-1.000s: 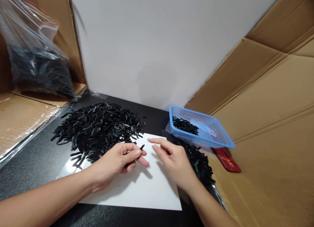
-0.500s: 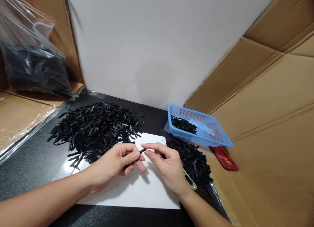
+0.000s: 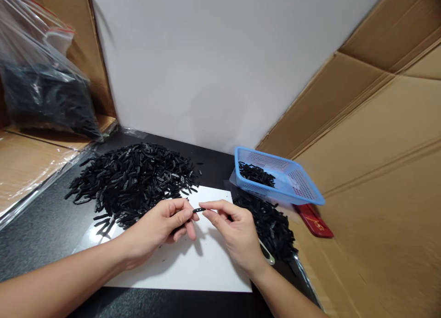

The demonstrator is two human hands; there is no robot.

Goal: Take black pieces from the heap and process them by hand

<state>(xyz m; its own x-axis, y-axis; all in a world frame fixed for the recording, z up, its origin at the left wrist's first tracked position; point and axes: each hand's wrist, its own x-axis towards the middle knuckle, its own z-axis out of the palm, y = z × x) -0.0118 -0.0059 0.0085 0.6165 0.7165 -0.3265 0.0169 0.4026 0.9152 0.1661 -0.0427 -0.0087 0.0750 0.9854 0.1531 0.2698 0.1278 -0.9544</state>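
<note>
A small narrow black plastic piece with tiny light spots is held level between my two hands, above a white sheet. My left hand pinches one end between thumb and forefinger, its other fingers curled below. The thumb and forefinger of my right hand close on the opposite end. Just behind my left hand spreads a big heap of similar black pieces. A second heap lies beside my right hand, which partly hides it.
A blue perforated basket with black pieces in it stands at the back right. Near it are a red flat object and a pale-rimmed handle loop. A clear bag of black contents sits at left. Cardboard walls the right side.
The black piece has turned from slanted to nearly level, and my right fingers now pinch its end. My left hand has shifted slightly left.
</note>
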